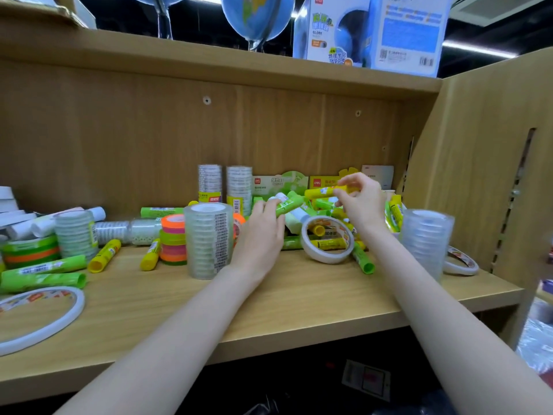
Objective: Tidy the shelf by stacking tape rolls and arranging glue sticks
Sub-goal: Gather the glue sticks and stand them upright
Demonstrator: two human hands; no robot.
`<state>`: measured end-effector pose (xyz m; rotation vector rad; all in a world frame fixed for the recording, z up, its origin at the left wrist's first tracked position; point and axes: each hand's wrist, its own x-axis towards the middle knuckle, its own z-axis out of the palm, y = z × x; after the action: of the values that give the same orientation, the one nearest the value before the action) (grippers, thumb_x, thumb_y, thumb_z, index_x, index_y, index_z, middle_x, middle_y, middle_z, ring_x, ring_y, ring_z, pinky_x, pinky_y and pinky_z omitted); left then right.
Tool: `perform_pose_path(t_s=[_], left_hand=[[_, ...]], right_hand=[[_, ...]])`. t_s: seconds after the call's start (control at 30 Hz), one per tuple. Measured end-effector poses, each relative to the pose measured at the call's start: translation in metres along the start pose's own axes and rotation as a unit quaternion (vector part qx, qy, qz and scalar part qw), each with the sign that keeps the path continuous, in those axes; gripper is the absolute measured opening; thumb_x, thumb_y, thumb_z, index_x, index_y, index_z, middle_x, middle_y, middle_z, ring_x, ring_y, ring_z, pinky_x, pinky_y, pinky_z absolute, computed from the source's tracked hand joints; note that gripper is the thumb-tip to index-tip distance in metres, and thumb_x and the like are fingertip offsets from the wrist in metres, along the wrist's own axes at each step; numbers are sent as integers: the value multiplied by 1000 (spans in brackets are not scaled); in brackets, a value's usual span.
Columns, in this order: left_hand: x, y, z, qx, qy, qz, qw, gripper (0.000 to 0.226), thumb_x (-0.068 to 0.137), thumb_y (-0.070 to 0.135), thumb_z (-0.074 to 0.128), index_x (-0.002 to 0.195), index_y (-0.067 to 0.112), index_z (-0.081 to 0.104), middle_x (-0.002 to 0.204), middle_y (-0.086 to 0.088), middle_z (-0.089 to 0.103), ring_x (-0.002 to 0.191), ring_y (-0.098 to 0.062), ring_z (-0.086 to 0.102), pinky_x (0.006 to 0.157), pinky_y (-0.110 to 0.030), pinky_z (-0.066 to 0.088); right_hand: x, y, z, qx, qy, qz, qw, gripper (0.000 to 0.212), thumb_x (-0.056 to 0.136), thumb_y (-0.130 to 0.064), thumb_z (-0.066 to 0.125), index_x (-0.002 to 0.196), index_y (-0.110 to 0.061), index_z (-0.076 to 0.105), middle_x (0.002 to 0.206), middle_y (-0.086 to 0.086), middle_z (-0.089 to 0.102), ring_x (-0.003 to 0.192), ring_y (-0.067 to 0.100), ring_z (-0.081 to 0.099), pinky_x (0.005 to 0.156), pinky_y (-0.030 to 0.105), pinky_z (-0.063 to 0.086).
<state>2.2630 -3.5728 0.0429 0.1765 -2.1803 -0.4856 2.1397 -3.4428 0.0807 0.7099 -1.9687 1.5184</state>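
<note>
Head view: two hands, left hand (263,232) gripping one green glue stick (288,203), right hand (363,202) one yellow glue stick (324,191).

At my one o'clock, the globe box (371,31) reads "GLOBE" and "APP"; the display cartons (317,182) behind my fingers carry "deli".

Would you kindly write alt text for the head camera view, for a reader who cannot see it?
Over a cluttered wooden shelf, the right hand pinches a yellow glue stick while the left hand grips a green glue stick. Tape rolls and more glue sticks lie scattered around.
</note>
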Motion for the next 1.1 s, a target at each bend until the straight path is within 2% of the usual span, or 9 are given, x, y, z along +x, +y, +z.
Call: perform_pose_path(t_s=[0.13, 0.23, 0.33, 0.47, 0.53, 0.67, 0.8, 0.93, 1.1], left_hand=[[-1, -2, 0, 43, -20, -5, 999, 34, 97, 18, 44, 129, 8, 47, 118, -12, 56, 111, -27, 51, 91, -38, 39], [-1, -5, -1, 47, -18, 6, 999, 34, 96, 20, 46, 129, 10, 48, 120, -9, 56, 113, -23, 49, 92, -32, 36], [0, -6, -1, 47, -10, 10, 999, 35, 96, 20, 46, 130, 12, 48, 122, -7, 56, 114, -22, 47, 92, -29, 33], [0, -2, -1, 31, -19, 29, 999, 38, 96, 22, 47, 132, 13, 47, 125, -5, 55, 115, -22, 46, 95, -30, 34], [0, 0, -1, 28, -25, 37, 999, 37, 96, 24, 47, 131, 14, 48, 120, -5, 56, 110, -22, 47, 91, -30, 35], [-2, -4, 1, 40, -45, 18, 998, 41, 96, 18, 45, 136, 17, 41, 116, -7, 50, 108, -24, 44, 92, -32, 35], [-4, -6, 4, 111, -86, 18, 990, 45, 90, 10, 44, 135, 17, 43, 137, -4, 39, 126, -22, 31, 103, -33, 29], [-5, -3, 3, 163, -81, 43, 982, 42, 91, 13, 42, 132, 21, 48, 147, 1, 29, 137, -19, 17, 107, -35, 19], [-5, -5, 3, 163, -102, 34, 981, 42, 91, 14, 43, 132, 21, 47, 150, 0, 24, 138, -19, 13, 109, -36, 16]], right_hand=[[8, 13, 14, -181, -71, -68, 979, 7, 84, -13, 64, 91, -11, 65, 97, 7, 67, 89, 23, 60, 74, 27, 43], [6, 15, 16, -213, -113, -69, 968, 15, 90, -18, 59, 101, -14, 68, 107, 6, 67, 93, 24, 61, 78, 33, 48], [2, 4, 5, -128, -66, -97, 985, 26, 93, -14, 52, 117, -12, 62, 115, 4, 62, 93, 21, 58, 82, 27, 43], [-12, -8, -2, 38, -296, -55, 953, 24, 95, -8, 49, 115, -12, 62, 90, 2, 67, 79, 15, 64, 69, 20, 53], [-18, -8, -3, 102, -332, -17, 938, 23, 92, -6, 54, 113, -12, 61, 83, 7, 68, 74, 17, 64, 70, 26, 55], [-13, -6, -6, 176, -230, 25, 957, 19, 88, -4, 59, 106, -6, 61, 88, 7, 64, 72, 14, 60, 64, 20, 52], [8, 1, -6, 222, -86, 82, 968, 16, 88, 0, 56, 101, -8, 54, 95, 6, 57, 74, 16, 63, 74, 25, 54], [21, 8, 7, 4, -60, 37, 998, 16, 88, -9, 58, 104, -7, 56, 94, 2, 58, 76, 9, 59, 78, 28, 46], [26, 20, 15, -175, -99, -24, 979, 28, 89, -18, 60, 111, -1, 62, 110, 14, 64, 105, 26, 57, 84, 30, 42]])
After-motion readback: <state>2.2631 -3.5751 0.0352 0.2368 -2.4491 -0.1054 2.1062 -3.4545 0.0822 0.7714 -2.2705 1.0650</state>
